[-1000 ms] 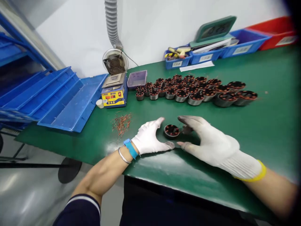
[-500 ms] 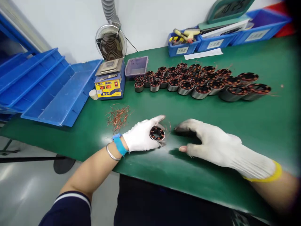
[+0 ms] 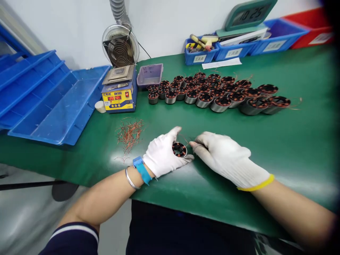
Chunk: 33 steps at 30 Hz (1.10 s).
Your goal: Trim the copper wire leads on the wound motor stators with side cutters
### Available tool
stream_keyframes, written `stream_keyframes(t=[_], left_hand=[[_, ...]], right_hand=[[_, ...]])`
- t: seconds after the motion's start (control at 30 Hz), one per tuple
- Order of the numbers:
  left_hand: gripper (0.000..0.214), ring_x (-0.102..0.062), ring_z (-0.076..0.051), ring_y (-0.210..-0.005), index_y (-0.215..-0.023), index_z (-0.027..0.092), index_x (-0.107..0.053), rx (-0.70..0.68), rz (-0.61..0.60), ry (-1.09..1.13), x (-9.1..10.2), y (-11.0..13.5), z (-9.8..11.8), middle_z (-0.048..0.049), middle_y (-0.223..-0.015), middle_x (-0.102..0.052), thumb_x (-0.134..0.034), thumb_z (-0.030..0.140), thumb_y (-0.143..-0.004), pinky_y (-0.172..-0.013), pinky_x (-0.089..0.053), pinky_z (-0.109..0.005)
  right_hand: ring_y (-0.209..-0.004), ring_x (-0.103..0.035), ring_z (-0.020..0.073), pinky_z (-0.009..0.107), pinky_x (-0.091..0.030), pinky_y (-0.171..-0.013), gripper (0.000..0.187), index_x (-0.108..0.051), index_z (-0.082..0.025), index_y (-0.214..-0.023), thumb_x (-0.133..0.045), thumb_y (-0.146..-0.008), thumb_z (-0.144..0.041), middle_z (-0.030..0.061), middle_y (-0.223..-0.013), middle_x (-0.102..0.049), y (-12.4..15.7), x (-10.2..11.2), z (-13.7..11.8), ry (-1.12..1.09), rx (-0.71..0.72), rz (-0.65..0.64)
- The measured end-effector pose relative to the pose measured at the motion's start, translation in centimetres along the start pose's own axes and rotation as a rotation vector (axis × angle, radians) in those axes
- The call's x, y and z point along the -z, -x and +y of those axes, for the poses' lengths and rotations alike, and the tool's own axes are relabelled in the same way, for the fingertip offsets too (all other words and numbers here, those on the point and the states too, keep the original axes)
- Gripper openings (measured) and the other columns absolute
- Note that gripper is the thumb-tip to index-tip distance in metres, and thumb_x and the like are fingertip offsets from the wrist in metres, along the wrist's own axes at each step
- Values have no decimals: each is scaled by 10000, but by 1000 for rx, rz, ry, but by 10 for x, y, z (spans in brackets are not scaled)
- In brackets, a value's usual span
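My left hand (image 3: 164,154), in a white glove, is wrapped round a motor stator (image 3: 180,149), a metal ring with copper windings, above the green table. Thin copper wire ends (image 3: 184,139) stick out of the stator's right side. Thumb and forefinger of my gloved right hand (image 3: 220,154) are pinched together on these wire ends, just right of the stator. Part of the stator's outer wall is hidden by my left fingers. Left of my left hand lies a loose pile of copper wire clippings (image 3: 130,134).
Several stators (image 3: 204,99) stand in rows behind my hands. At the back left are a yellow-and-blue CM 550 unit (image 3: 119,101), a purple tray (image 3: 150,76), a fan (image 3: 120,51) and blue trays (image 3: 61,106). Blue tool boxes (image 3: 199,58) and a clock (image 3: 249,16) are along the wall.
My right hand has moved left and closed from open fingers to a pinch on the wire ends. My left hand still holds the stator. The camera view has shifted slightly.
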<state>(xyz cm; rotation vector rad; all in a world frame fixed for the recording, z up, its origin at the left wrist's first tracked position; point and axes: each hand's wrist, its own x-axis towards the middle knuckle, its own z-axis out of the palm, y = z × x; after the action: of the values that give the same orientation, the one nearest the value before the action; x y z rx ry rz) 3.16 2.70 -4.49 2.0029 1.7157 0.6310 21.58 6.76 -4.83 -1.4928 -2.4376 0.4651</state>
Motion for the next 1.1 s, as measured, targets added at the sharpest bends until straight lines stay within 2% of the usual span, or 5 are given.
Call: stream_keyframes(t=[0.13, 0.37, 0.67, 0.97, 1.1], left_hand=[[949, -678, -289, -973, -1491, 215, -318, 30, -1, -15, 0, 1, 3, -45, -1028, -702, -714, 593, -716, -878, -551, -413], [1078, -674, -298, -999, -1538, 199, -179, 65, -47, 19, 1, 3, 3, -65, -1076, -697, -747, 560, -696, -888, -542, -417], [1128, -682, -301, -999, -1554, 180, -57, 92, -58, 49, 0, 3, 2, -73, -1087, -702, -725, 513, -709, -855, -547, -410], [1093, -671, -288, -995, -1547, 206, -179, 45, -64, 48, 1, 1, -3, -75, -1068, -686, -759, 543, -684, -905, -537, -431], [1184, -665, -312, -989, -1552, 215, -172, 44, -94, 12, 4, 1, -5, -91, -1082, -672, -808, 580, -623, -892, -537, -451]], right_hand=[[-757, -614, 204, 305, -453, -654, 316, -640, -224, -840, -409, -892, -434, 60, -867, -681, -8, -4, -5, -314, -1, -40], [-889, -598, 280, 371, -461, -722, 285, -651, -234, -756, -440, -852, -400, 86, -802, -660, -13, -1, -5, -28, -25, -9], [-704, -619, 204, 318, -465, -631, 205, -613, -223, -751, -489, -797, -379, 42, -771, -684, -15, -4, -20, -422, -119, -21], [-727, -644, 260, 312, -361, -501, 220, -670, -266, -798, -494, -806, -398, 49, -827, -703, 11, 8, -7, -20, -245, -158], [-706, -638, 280, 403, -448, -547, 372, -684, -204, -1014, -520, -820, -476, 154, -1116, -679, 17, 23, 2, 141, -151, 245]])
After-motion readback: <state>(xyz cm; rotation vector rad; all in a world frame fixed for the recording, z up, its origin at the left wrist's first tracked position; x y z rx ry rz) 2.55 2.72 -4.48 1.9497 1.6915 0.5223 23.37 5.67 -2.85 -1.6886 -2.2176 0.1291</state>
